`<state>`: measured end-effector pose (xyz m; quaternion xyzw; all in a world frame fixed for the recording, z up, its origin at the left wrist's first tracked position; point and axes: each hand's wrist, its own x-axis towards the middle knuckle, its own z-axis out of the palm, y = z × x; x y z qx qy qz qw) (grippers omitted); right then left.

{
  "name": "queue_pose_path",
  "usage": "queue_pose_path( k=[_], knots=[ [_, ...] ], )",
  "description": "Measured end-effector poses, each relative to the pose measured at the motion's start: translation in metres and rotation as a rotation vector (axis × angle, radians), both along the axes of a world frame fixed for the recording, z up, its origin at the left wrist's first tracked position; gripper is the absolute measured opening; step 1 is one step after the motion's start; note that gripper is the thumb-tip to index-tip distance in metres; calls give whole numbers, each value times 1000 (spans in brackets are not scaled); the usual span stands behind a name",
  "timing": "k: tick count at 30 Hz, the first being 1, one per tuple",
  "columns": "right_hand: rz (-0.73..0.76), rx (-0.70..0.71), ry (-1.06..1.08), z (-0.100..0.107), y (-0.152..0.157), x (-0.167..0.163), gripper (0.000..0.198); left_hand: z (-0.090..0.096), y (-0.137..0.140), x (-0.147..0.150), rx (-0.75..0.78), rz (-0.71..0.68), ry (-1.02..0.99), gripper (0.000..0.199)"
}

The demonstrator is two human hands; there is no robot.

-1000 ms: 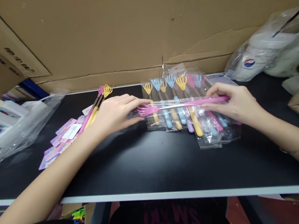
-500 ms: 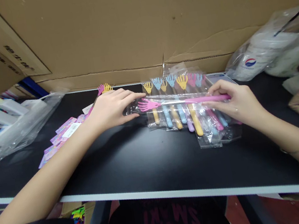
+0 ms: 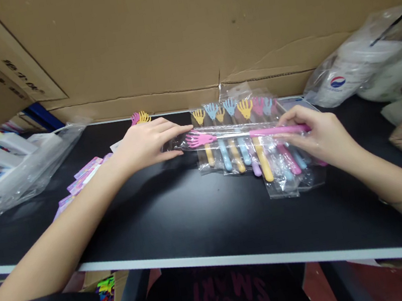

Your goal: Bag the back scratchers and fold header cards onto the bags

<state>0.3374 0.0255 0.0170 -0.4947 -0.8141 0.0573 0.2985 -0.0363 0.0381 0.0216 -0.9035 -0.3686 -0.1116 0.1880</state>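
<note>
The right hand (image 3: 322, 134) is pinching the handle end of a pink back scratcher (image 3: 278, 131), its thumb and fingers closing narrowly on it. The scratcher is lying level inside a clear sleeve (image 3: 180, 144), and its claw-shaped head is pointing toward the left hand (image 3: 148, 143). That hand is holding its thumb and forefinger apart around the head end of the sleeve; whether its other fingers are gripping the plastic, I cannot tell. The pink scratcher is crossing in front of a row of wrapped scratchers (image 3: 263, 161), whose yellow, blue and pink heads are facing the back of the bench (image 3: 205, 226) and whose handles are showing below it. Partly behind the left hand and forearm, a pink head (image 3: 135, 118) and a yellow head (image 3: 145, 116) are resting side by side, while pink and purple cards (image 3: 88, 176) are lying fanned out nearby. A white plastic object (image 3: 14, 152) is sitting at the far left beside crumpled clear plastic (image 3: 40, 163). At the right, a white cup (image 3: 354, 70) with a straw is leaning inside a clear bag, and brown cardboard (image 3: 167, 33) is standing along the back.
</note>
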Motion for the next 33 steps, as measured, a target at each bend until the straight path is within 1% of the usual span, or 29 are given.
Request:
queue_pose_path(
  k=[4, 7, 11, 17, 22, 26, 30, 33],
  knots=[
    [-8, -8, -17, -3, 1, 1, 17, -1, 1, -1, 1, -13, -8, 50],
    [20, 1, 4, -5, 2, 1, 20, -2, 1, -2, 6, -13, 8, 50],
    [80, -4, 21, -8, 2, 0, 23, -3, 1, -2, 18, -20, 14, 47],
    [220, -27, 44, -12, 4, 2, 24, -3, 1, -1, 47, -61, 12, 45],
    [252, -59, 60, -11, 5, 2, 28, -5, 0, 0, 54, -67, -7, 44],
    [297, -95, 83, -10, 5, 2, 28, -5, -1, 1, 52, -69, -7, 43],
    [316, -89, 123, -9, 4, 2, 28, -4, 1, -1, 52, -78, -9, 43],
    [329, -99, 157, -8, 0, -1, 28, -2, 4, -3, 25, -81, -2, 46]
  ],
)
